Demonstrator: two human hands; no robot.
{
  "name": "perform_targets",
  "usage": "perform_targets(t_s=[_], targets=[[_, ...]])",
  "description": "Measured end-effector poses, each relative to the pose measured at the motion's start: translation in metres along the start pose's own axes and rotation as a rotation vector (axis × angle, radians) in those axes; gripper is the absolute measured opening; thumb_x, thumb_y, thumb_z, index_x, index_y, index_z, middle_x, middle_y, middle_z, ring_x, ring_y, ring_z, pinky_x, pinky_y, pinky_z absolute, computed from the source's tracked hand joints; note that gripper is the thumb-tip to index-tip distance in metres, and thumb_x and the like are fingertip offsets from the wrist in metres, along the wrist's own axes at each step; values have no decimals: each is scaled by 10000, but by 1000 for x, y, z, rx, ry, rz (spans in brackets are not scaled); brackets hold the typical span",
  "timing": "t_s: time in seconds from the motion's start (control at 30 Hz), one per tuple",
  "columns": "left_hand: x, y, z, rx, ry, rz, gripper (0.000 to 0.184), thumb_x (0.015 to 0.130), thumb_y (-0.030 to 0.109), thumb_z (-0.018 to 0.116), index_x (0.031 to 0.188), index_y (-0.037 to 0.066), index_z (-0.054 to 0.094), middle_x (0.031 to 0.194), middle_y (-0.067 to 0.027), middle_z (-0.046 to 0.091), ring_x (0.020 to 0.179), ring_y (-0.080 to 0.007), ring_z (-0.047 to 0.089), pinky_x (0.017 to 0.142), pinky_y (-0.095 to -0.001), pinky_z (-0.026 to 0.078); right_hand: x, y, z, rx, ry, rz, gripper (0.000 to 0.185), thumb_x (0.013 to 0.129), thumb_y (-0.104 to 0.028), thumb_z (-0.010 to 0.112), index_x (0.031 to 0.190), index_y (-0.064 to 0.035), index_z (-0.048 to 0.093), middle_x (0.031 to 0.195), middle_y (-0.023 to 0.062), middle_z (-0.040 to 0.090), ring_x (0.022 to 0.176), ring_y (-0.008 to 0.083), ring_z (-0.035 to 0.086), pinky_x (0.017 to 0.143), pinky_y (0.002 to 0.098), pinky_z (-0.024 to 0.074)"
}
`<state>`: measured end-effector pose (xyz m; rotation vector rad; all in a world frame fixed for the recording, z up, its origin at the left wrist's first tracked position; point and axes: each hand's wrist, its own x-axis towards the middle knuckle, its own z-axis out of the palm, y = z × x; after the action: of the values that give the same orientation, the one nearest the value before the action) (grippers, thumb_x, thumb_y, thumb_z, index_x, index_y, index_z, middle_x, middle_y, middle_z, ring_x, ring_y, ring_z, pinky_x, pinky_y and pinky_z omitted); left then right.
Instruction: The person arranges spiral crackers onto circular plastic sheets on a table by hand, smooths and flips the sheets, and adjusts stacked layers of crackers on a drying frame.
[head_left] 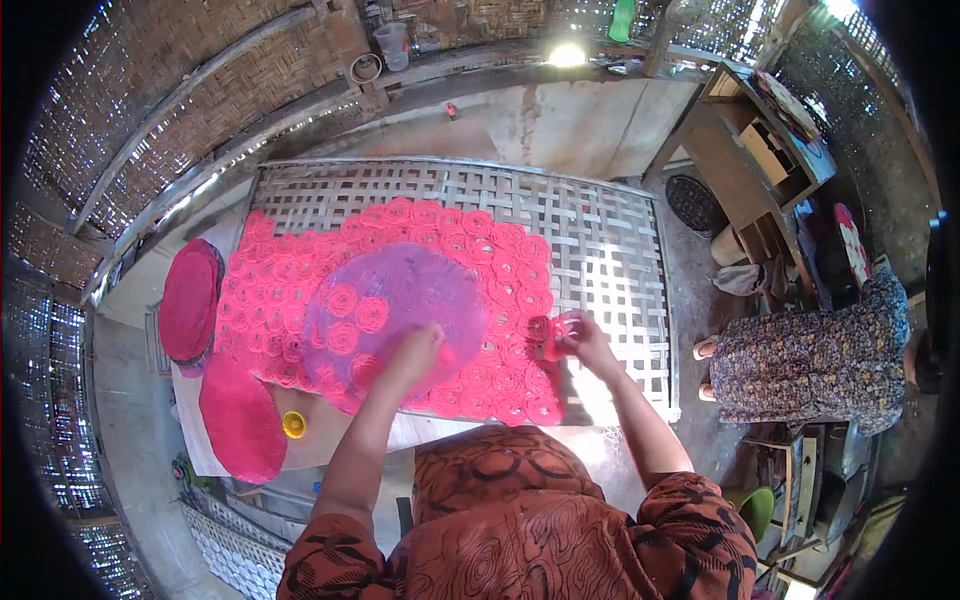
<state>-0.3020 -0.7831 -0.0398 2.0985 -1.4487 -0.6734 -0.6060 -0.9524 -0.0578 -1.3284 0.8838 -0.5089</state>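
Observation:
My right hand (587, 343) grips a pink swirled round (553, 343) at the right border of many similar rounds, over the woven bamboo rack (600, 230). Over a flat purple disc (400, 285) is my left hand (420, 347), its fingers bunched and pointing down. A bit of pink shows beside those fingers, but whether they hold it is hidden. Several pink swirled rounds (342, 300) lie on the left part of the disc. Beneath the disc, a wide sheet of pink rounds (265, 300) covers much of the rack.
Two dark pink discs (188, 300) (242, 418) lie at the left, near a small yellow ring-shaped item (293, 425). On the right, a person in a patterned garment (800, 368) bends beside a wooden cabinet (740, 150). A green bowl (757, 510) stands lower right.

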Motion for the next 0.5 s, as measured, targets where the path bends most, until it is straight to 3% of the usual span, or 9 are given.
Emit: perform_targets(t_s=[0.07,0.1,0.2,0.27,0.33,0.37,0.4,0.47,0.5], targets=[[6,13,9,-46,-133,75,142,883,130,524,951,6,524,798,-214,596,762,-370,609,676,-429,460,-4,6,2,150,-47,78,367,807,30,646,1130,-54,493,818,27,573,757,92,586,645,242,496],[6,21,11,-45,-147,81,127,879,115,528,945,6,531,779,-209,603,772,-374,615,682,-424,466,0,20,-4,-114,-59,61,375,842,11,605,1192,-23,474,975,128,618,878,174,633,714,290,533],[2,43,7,-103,-103,89,121,874,101,547,936,-2,534,767,-184,611,758,-293,636,670,-373,477,-4,36,-8,-359,-38,-12,416,844,-4,604,1238,-20,472,1098,154,608,949,199,630,735,297,529],[-3,60,0,-218,-87,59,117,884,98,544,942,-4,533,776,-152,620,755,-232,630,665,-340,477,-6,32,-7,-370,-35,95,452,850,-27,600,1279,-22,458,1194,165,572,992,224,618,754,307,528],[-6,73,6,-334,-67,25,114,894,94,542,947,-5,533,784,-119,629,751,-172,625,659,-307,477,-13,11,3,-900,146,-385,454,820,-68,617,1254,-18,493,1104,169,616,984,244,615,775,345,513],[-7,79,13,-455,-67,19,118,903,100,535,958,-4,538,809,-113,637,766,-143,612,669,-301,475,-19,-9,13,-521,38,-182,462,835,-170,640,1252,-26,504,1176,193,573,1051,244,588,825,353,503],[-8,85,21,-577,-65,12,124,912,106,528,968,-3,543,835,-107,644,780,-115,598,679,-295,474,-23,-18,24,-273,-50,-38,425,851,-191,646,1220,-16,528,1156,177,582,1003,227,598,830,351,505],[-5,92,40,-696,-64,7,123,930,90,493,997,-5,531,914,-87,636,812,-111,598,696,-280,473,-34,-63,50,380,-245,105,357,858,-141,646,1171,1,550,1041,122,631,915,186,612,779,310,518],[-5,92,45,-813,-67,11,129,948,75,458,1026,-7,519,992,-68,627,845,-107,597,712,-265,472,-35,-62,50,378,-248,103,357,858,-141,646,1171,1,550,1041,122,631,915,186,612,779,310,518]])
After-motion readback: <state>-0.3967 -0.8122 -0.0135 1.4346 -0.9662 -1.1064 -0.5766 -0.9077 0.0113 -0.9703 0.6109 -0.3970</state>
